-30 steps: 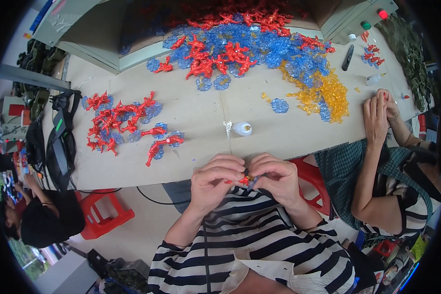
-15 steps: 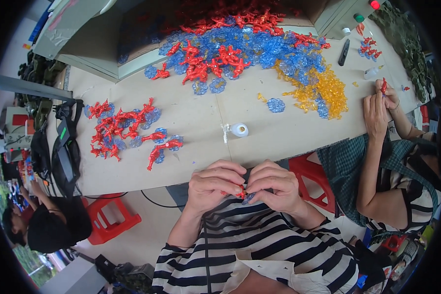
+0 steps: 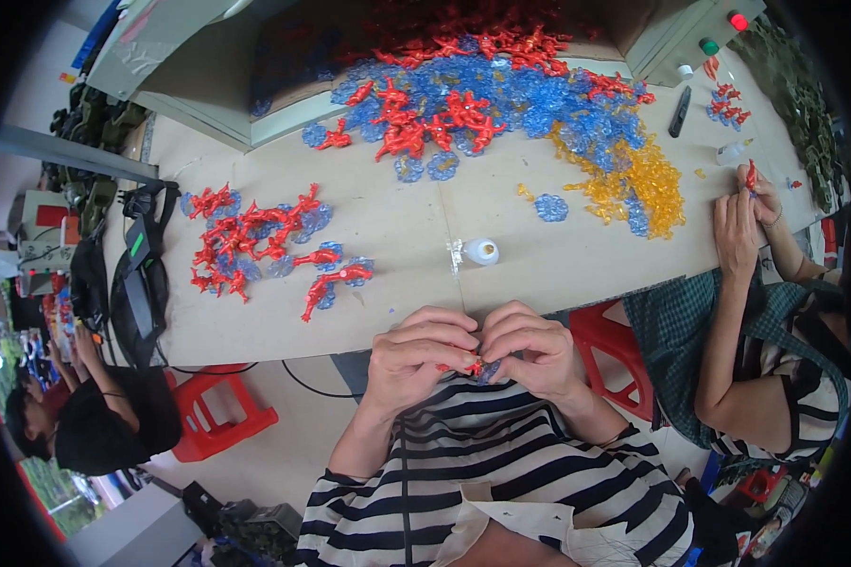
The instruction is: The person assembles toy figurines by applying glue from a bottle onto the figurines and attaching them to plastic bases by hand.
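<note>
Since the earlier frame my hands have stayed pressed together below the table edge; the view has only slid a little, so the table sits slightly lower and nearer. My left hand [image 3: 418, 357] and my right hand [image 3: 529, 352] meet knuckle to knuckle just above my striped shirt, both curled closed around a small red plastic piece [image 3: 465, 365] pinched between the fingertips. A bit of clear blue plastic [image 3: 489, 371] shows just under my right fingers, touching the red piece. How the two join I cannot tell; my fingers hide it.

On the cardboard-covered table [image 3: 397, 236], straight ahead of my hands, stands a small white round bottle [image 3: 483, 250]. To my left lies a loose cluster of red plastic figures on blue discs [image 3: 265, 241]. Farther back spreads a big heap of clear blue pieces mixed with red ones [image 3: 463, 94], and to its right a heap of clear yellow pieces [image 3: 638, 180].

At my right another person's hands [image 3: 742, 213] rest at the table edge, holding a small red part. A red plastic stool [image 3: 208, 411] stands on the floor at lower left.
</note>
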`<action>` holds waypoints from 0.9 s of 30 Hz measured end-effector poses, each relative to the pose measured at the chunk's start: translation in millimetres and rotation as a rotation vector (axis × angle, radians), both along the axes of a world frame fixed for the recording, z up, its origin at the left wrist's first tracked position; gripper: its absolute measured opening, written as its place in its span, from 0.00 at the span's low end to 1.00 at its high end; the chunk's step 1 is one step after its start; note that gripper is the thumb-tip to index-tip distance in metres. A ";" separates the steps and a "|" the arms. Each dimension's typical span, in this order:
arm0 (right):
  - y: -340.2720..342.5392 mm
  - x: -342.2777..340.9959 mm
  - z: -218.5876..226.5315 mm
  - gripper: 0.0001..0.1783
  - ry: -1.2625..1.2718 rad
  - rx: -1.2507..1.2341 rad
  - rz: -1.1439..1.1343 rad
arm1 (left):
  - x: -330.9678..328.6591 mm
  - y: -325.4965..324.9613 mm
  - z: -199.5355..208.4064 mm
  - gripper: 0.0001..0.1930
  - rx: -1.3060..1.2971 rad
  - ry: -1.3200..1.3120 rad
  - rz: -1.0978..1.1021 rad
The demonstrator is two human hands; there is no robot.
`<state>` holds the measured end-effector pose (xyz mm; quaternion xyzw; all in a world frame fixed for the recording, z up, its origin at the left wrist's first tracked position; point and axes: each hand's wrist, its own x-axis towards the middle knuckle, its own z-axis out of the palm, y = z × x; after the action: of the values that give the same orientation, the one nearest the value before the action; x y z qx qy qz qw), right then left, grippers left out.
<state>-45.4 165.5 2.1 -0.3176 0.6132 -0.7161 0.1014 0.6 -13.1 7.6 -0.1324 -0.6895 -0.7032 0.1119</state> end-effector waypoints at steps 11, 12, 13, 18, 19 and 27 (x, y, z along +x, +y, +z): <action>6.5 -13.3 -4.4 0.23 -0.063 0.126 -0.285 | -12.0 -17.5 26.6 0.13 -0.703 0.051 0.417; 8.4 -18.3 -7.1 0.21 -0.035 0.134 -0.341 | -15.7 -19.0 26.3 0.13 -0.949 0.037 0.464; 7.3 -21.5 -6.7 0.21 -0.032 0.133 -0.342 | -19.5 -20.4 26.0 0.14 -1.195 0.021 0.509; -7.3 -33.7 2.3 0.26 0.032 0.308 -0.431 | -31.6 -39.2 13.9 0.14 -1.369 0.033 0.589; -10.3 -36.0 3.7 0.26 0.032 0.305 -0.434 | -32.3 -45.8 13.4 0.14 -1.424 0.010 0.601; -24.8 -45.9 -0.8 0.20 0.186 0.465 -0.417 | -70.4 -55.4 36.7 0.18 -1.360 0.050 0.604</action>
<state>-91.3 140.7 1.3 -0.2174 0.8189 -0.5301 -0.0340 -69.8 -68.5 44.3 0.0069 -0.9762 -0.0568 0.2092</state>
